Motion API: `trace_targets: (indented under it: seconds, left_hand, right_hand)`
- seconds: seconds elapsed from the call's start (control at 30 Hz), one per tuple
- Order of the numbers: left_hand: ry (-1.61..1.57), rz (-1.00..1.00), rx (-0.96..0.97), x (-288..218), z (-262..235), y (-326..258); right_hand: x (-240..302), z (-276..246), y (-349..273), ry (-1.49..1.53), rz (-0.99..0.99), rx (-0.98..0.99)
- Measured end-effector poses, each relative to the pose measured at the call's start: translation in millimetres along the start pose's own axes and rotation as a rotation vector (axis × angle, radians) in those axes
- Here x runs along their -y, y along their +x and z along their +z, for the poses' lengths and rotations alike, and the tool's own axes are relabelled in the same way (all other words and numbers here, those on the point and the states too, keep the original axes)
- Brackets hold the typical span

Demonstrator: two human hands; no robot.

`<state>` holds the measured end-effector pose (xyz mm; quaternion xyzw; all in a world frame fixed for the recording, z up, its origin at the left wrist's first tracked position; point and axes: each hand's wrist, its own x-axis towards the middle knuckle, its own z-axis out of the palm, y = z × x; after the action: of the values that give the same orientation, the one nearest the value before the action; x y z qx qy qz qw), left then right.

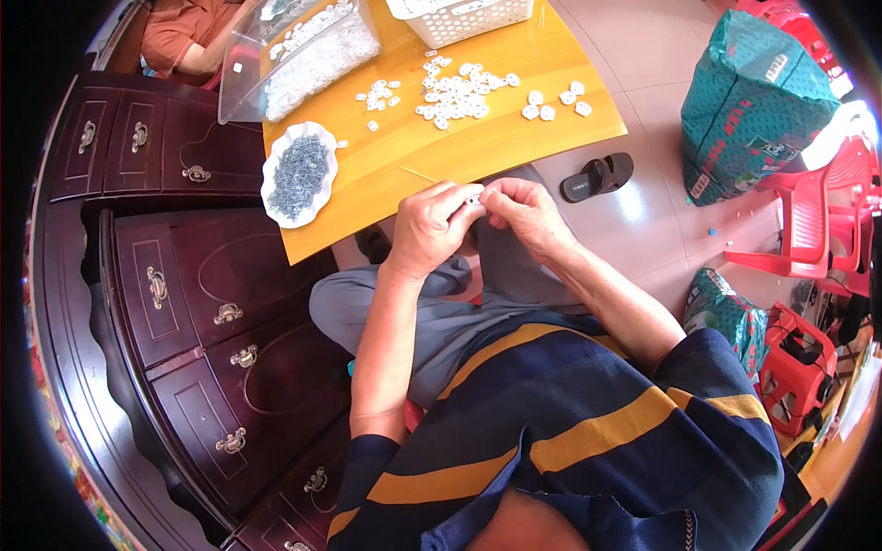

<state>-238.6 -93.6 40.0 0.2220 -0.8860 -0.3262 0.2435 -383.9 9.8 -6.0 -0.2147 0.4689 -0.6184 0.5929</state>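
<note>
Just past the table's near edge, my left hand [428, 226] pinches a small white plastic piece [473, 200] with dark holes between thumb and fingers. My right hand [533, 217] meets it from the right, thumb and forefinger pressed together at the piece's edge. Whatever those right fingertips hold is too small to make out. On the table, a white scalloped dish [270, 184] holds a heap of small grey metal pins or screws [301, 173]. Similar white pieces lie in a large loose pile [457, 95], a smaller one [378, 94], and a few apart [548, 113].
The yellow wooden table [514, 138] also carries a clear bag of white parts [322, 69], a white perforated basket [473, 20] and a thin yellow stick [418, 173]. Dark drawers [184, 275] stand left. Right are a sandal [597, 177], teal bag [749, 106] and red chairs [804, 230]. Another person [188, 37] sits far left.
</note>
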Motion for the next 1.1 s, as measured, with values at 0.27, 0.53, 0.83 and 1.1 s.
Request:
trace_targets:
  seconds: [0.27,0.53,0.83,1.1]
  left_hand:
    - [-0.083,-0.122,0.028,-2,-2,-3]
    - [-0.088,-0.063,0.022,2,-3,-1]
    - [-0.134,-0.133,0.039,7,-9,4]
    - [0.325,-0.104,-0.118,35,-8,24]
  right_hand:
    - [1,2,-2,0.018,-0.007,0.007]
    - [-3,2,1,-0.002,-0.034,0.002]
    - [9,-9,5,-0.054,0.018,-0.067]
    - [67,-42,12,-0.869,-0.225,-0.278]
